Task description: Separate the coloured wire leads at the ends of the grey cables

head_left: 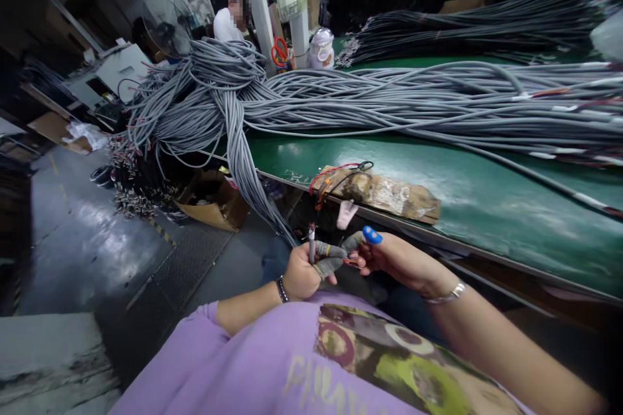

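Note:
My left hand (306, 271), with grey finger sleeves on, is closed around a grey cable (312, 245). One end of this cable sticks up past the fingers, with reddish wire tips showing. My right hand (384, 258) wears a blue finger cot on the thumb and a grey sleeve on a finger. Its fingertips meet those of the left hand and pinch thin coloured wires (354, 263); exactly how many is too small to tell. Just beyond both hands, a worn wooden board (403, 198) with red and black leads lies at the bench edge.
Long grey cable bundles (379, 97) run along the green bench (525, 207), and some hang over its edge. Black cables (452, 35) lie behind. A purple-white container (322, 48) and orange scissors (280, 52) stand by a post. A cardboard box (214, 207) sits below. Another person (228, 23) is farther back.

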A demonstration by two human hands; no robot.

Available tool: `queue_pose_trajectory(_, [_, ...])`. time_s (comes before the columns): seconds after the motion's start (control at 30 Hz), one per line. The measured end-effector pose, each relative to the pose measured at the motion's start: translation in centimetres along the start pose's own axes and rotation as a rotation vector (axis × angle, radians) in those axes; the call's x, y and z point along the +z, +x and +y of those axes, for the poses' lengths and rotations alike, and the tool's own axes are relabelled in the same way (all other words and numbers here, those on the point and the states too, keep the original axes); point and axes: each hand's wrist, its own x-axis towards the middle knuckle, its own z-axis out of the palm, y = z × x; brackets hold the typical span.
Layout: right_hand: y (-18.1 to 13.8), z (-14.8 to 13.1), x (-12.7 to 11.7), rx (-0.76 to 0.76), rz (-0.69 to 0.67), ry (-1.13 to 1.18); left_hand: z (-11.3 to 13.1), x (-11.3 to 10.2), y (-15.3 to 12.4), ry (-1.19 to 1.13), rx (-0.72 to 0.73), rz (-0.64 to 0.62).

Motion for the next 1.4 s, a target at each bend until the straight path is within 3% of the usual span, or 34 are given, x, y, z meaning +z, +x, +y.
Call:
queue_pose_trajectory(0.43, [-0.6, -0.8, 1.1, -0.082, 0.062, -0.287, 0.5, 0.4, -0.6, 0.068, 0.041, 0.002])
queue_pose_trajectory(0.77, [-0.4, -1.9, 2.1, -0.124, 0.013, -0.398, 0.1, 0.3, -0.6, -0.013, -0.314, -0.227])
queue_pose_trajectory(0.87, [-0.4, -2.1, 2.8, -0.129, 0.003, -0.416, 0.2, 0.5, -0.8, 0.026, -0.337, -0.261])
queue_pose_trajectory(1.17, [-0.9, 0.6, 2.0, -0.136, 0.221, -0.121, -0.4, 0.7, -0.1, -0.055, -0.183, 0.021])
queue_pose_trajectory(1.3, [-1.1, 2.3, 3.1, -0.287, 0.293, -0.23, -0.6, 0.9, 0.1, -0.038, -0.172, 0.035])
queue_pose_trajectory(1.4, [-0.8, 2.5, 3.6, -0.386, 0.353, -0.26, -0.5, 1.0, 0.2, 0.016, -0.191, -0.037])
